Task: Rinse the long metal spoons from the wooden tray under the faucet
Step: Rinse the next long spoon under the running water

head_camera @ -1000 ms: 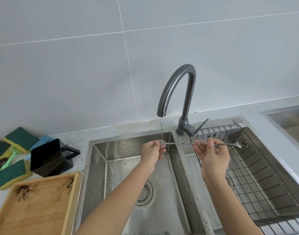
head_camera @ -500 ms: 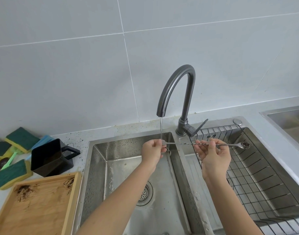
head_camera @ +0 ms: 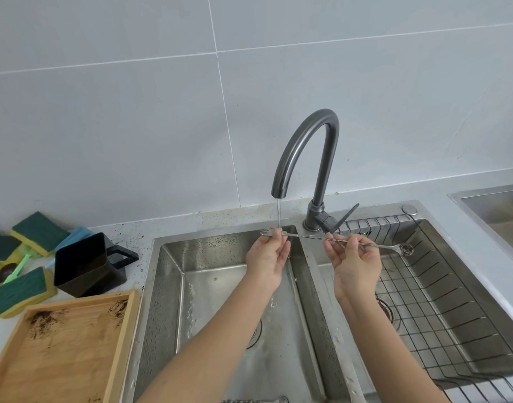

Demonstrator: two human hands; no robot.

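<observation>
Long twisted spoon (head_camera: 307,237) level under faucet (head_camera: 304,146) stream.

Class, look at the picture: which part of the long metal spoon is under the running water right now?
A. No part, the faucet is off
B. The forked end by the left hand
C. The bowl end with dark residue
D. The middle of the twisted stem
B: the stream from the faucet lands at the left hand holding the forked end of the long metal spoon; the dirty bowl sits off to the right, past the right hand.
</observation>
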